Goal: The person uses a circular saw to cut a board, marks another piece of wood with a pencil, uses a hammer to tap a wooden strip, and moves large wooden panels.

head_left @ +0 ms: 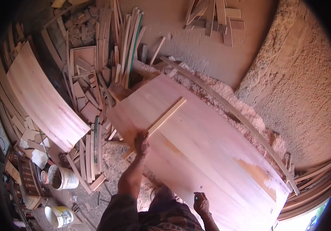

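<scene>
A wide pale wooden panel (pixel 200 131), made of boards side by side, lies slantwise in front of me. Across its left part runs a narrow wooden strip (pixel 167 116), its near end jutting past the panel's edge. My left hand (pixel 141 144) is closed round this strip close to that edge. Over the panel's near side, my right hand (pixel 201 204) is curled closed; a small dark tip shows by its fingers, too small to name. A brownish, rough-edged patch (pixel 256 177) marks the panel's right part.
Another pale panel (pixel 46 96) leans at the left among offcuts. Two buckets (pixel 63 178) stand at the lower left. A long thin board (pixel 234 111) lies along the panel's far edge, beside heaped shavings (pixel 219 86). More wood pieces (pixel 219 19) lie at the back.
</scene>
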### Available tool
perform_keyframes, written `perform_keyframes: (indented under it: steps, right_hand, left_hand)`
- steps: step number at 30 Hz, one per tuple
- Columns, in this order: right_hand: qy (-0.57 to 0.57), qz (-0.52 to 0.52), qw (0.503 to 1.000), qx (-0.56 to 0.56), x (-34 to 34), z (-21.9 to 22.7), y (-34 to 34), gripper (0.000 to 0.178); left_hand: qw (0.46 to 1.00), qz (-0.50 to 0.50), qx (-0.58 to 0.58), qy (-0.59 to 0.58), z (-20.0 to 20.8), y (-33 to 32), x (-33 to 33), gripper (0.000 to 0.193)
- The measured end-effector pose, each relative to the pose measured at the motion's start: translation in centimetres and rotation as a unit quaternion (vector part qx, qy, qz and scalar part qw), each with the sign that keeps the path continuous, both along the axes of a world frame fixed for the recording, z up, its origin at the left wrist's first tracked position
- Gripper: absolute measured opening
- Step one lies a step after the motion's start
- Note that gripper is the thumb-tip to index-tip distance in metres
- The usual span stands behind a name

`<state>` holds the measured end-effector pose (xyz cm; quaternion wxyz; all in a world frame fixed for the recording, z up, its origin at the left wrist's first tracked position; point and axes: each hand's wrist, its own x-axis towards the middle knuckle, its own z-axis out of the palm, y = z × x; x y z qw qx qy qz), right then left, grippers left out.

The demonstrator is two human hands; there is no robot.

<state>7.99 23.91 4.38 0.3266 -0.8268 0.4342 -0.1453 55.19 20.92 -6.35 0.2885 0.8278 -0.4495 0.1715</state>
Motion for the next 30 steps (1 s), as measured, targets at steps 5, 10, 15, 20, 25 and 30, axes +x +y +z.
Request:
perform_keyframes:
  steps: [5,10,15,20,25,30]
  right_hand:
    - [-0.039,0.037,0.998,-0.027,8.8,1.2,-6.0,0.015]
    - [-0.11,0.077,0.983,-0.127,21.1,-0.3,-18.4,0.015]
    - [-0.1,0.043,0.977,-0.183,37.3,-2.6,-32.4,0.017]
    - [-0.02,-0.086,0.987,-0.137,50.6,-3.3,-45.0,0.042]
    - [-0.064,-0.168,0.982,0.053,58.8,-4.3,-51.1,0.038]
    - [-0.048,-0.135,0.982,0.124,63.4,-7.6,-54.0,0.041]
  left_hand:
    - [0.999,0.026,-0.038,-0.015,-0.5,-1.5,5.6,0.052]
    - [0.996,0.08,0.025,-0.001,2.0,-6.4,9.6,0.048]
    - [0.991,0.092,0.098,0.019,2.2,-10.0,15.3,0.051]
    - [0.986,0.114,0.114,0.04,4.0,-11.2,16.4,0.052]
    - [0.99,0.126,0.016,0.069,2.0,-11.0,17.5,0.057]
    - [0.98,0.153,0.059,0.117,3.8,-10.9,18.0,0.061]
